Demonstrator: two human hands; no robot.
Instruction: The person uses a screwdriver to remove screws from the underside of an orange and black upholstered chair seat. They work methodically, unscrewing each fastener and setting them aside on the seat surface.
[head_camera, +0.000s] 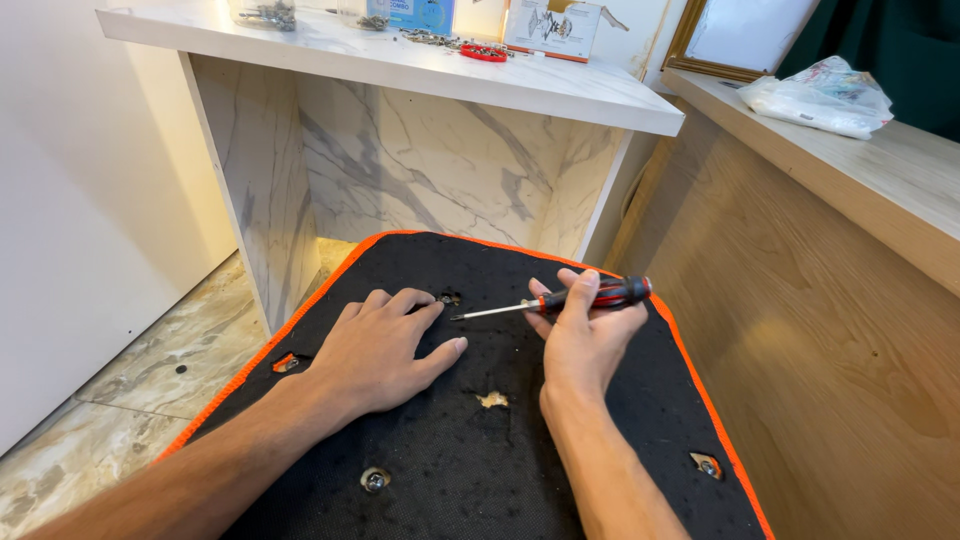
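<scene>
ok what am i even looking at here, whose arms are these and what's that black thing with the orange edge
There is one picture, taken by a camera worn on a person's head, so it looks down along that person's own two bare arms. No machine is involved.

The black thing is a flat padded panel covered in dark fabric with an orange trim around its edge. It looks like the underside of a seat cushion, though that is a guess. Metal bolts sit in holes in the fabric, such as one near the bottom, and there is a small tear near the middle.

The left hand lies flat on the panel. The right hand holds a screwdriver with a red and black handle, its tip pointing left toward a hole by the left fingertips.

Behind stands a marble-patterned white desk with small hardware and boxes on top.
</scene>
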